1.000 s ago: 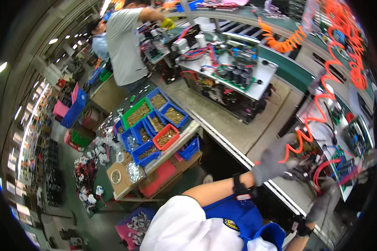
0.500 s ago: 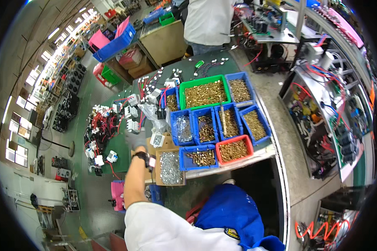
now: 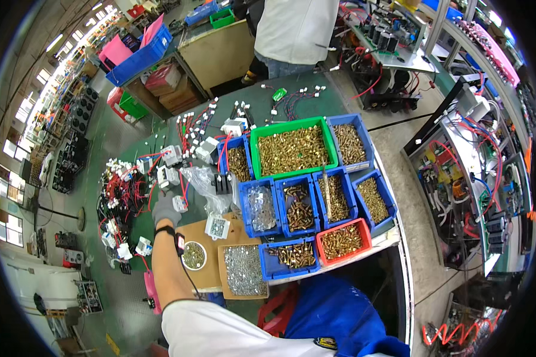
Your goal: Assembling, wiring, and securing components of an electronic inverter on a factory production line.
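My left hand (image 3: 165, 210), in a grey glove with a black band at the wrist, reaches over the left part of the bench. Its fingers look curled, partly hidden, against a small white terminal block (image 3: 180, 204) with red wires. Just beyond it lies another white block (image 3: 167, 177). To the right are a crumpled clear plastic bag (image 3: 205, 185) and an open white housing (image 3: 217, 226) on cardboard. Beside my wrist stands a round white tub (image 3: 194, 256) of small metal parts. My right hand does not show.
A green bin (image 3: 254, 149) and several blue bins (image 3: 272, 273) of brass screws fill the bench's right side, with a red bin (image 3: 366, 229). A cardboard box (image 3: 225, 291) holds silvery parts. Wired parts (image 3: 122, 190) heap up at left. A person (image 3: 295, 30) stands beyond the bench.
The view has shifted closer over the bench. My left hand has moved left, and the round white tub and the small terminal block beside the glove now show.
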A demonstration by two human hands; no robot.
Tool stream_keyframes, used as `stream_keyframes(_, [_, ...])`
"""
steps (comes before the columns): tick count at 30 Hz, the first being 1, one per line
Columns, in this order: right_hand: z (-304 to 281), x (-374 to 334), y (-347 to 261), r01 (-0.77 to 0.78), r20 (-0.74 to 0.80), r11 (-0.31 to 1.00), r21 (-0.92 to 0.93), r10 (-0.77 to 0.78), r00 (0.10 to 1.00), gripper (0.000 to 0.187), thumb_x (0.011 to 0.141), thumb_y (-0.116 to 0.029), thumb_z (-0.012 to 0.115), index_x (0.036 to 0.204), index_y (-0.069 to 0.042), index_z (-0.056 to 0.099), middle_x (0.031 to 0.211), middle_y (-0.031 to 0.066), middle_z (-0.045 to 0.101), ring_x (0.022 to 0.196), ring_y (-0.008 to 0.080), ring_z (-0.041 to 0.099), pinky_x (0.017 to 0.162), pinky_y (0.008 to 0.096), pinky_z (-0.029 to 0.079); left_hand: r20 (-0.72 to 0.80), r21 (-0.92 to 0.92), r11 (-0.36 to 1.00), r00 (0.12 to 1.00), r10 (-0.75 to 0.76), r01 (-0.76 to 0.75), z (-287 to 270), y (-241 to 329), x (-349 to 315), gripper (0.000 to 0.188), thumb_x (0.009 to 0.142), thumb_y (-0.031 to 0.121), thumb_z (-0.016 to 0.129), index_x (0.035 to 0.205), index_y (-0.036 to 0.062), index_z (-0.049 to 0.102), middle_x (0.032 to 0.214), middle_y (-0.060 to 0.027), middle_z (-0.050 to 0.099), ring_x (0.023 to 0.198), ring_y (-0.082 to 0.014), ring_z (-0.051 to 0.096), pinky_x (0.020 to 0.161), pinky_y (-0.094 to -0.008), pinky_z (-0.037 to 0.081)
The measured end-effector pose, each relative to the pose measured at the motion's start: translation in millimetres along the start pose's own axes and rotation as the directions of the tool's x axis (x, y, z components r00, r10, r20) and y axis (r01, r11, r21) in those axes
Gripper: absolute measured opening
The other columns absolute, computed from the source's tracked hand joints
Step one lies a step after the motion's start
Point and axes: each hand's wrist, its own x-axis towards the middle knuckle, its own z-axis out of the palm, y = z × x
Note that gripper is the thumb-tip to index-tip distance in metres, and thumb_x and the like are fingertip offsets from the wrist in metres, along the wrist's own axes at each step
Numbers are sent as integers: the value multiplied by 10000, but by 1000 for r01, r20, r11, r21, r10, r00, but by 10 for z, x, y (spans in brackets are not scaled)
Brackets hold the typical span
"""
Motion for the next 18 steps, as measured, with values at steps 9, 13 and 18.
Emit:
stream_keyframes(9, [-1004, 500, 59, 171, -349, 977, 128, -117, 930, 284, 1042, -258, 448, 845, -109, 587, 812, 12, 584, 777, 138, 558, 708, 308, 455, -413, -760, 577, 908, -73, -299, -624, 364, -550, 684, 668, 169, 840, 1277, 56, 553, 1265, -134, 596, 1037, -239, 655, 888, -386, 540])
stream_keyframes(13, [-1435, 487, 63, 323, -546, 929, 183, -178, 819, 275, 1041, -242, 453, 842, -118, 597, 803, 3, 586, 767, 127, 557, 685, 299, 455, -616, -692, 363, 773, 151, -623, -1618, 2078, -1149, 706, 675, 172, 831, 1303, 44, 535, 1255, -129, 596, 1034, -226, 654, 899, -379, 535])
stream_keyframes(18, [-1496, 92, -134, 351, -550, 890, 290, -145, 822, 436, 1041, -395, 499, 799, -51, 615, 796, 69, 645, 793, 159, 616, 784, 324, 493, -800, -503, -98, 419, 430, -859, -2694, 3825, -3182, 734, 685, 175, 820, 1336, 28, 514, 1243, -123, 595, 1030, -210, 652, 914, -370, 528])
